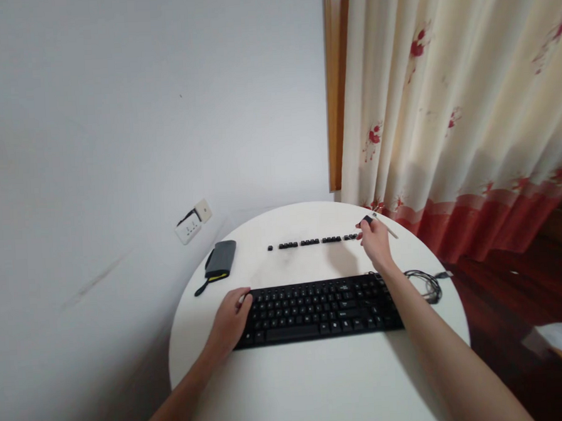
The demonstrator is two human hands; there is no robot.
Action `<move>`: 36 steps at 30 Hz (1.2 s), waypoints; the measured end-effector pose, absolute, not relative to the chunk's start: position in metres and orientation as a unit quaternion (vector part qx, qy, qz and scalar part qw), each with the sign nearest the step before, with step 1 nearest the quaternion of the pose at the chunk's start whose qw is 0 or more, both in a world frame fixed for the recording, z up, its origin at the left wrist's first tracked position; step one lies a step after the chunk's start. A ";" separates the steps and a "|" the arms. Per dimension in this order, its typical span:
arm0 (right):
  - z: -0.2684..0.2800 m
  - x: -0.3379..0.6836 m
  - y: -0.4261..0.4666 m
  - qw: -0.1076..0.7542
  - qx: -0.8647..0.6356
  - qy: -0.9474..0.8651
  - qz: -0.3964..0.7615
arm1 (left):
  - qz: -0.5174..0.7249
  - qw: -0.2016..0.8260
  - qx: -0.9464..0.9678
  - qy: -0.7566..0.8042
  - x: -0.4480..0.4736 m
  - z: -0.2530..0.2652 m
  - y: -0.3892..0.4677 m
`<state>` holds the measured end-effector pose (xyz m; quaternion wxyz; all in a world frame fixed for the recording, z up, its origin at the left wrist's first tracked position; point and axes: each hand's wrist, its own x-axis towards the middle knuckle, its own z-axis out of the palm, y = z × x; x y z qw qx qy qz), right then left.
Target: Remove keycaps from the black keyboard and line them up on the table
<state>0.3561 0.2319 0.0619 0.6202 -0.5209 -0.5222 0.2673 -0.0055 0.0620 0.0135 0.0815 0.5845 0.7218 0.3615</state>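
Note:
A black keyboard lies across the white round table. At its left end, my left hand rests with the fingers curled round the edge. Beyond the keyboard runs a line of small loose black keycaps, set in groups. Above the right end of that line, my right hand pinches a small black piece that looks like a keycap. Beside this hand lies a slim pale stick, partly hidden by it. My right forearm covers part of the keyboard's right end.
A grey pouch with a strap lies at the table's left. The coiled black cable with its USB plug is at the right. Wall sockets are on the left; a floral curtain hangs behind the table's right side.

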 end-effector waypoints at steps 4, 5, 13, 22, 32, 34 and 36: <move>0.061 0.338 0.221 0.589 -0.515 -0.557 0.277 | 0.306 0.099 0.623 0.713 -0.010 0.021 0.079; 0.059 0.334 0.219 0.584 -0.512 -0.564 0.280 | 0.292 0.105 0.631 0.711 -0.013 0.025 0.089; 0.050 0.313 0.209 0.550 -0.497 -0.611 0.279 | 0.369 0.164 0.584 0.705 -0.012 0.036 0.205; 0.046 0.308 0.204 0.531 -0.492 -0.625 0.292 | 0.375 0.209 0.602 0.674 -0.011 0.003 0.222; 0.043 0.310 0.205 0.532 -0.488 -0.630 0.287 | 0.371 0.220 0.609 0.665 -0.013 -0.004 0.227; 0.042 0.311 0.206 0.531 -0.489 -0.630 0.288 | 0.371 0.230 0.608 0.663 -0.012 -0.004 0.225; 0.041 0.311 0.206 0.529 -0.490 -0.629 0.289 | 0.364 0.244 0.608 0.662 -0.011 -0.002 0.223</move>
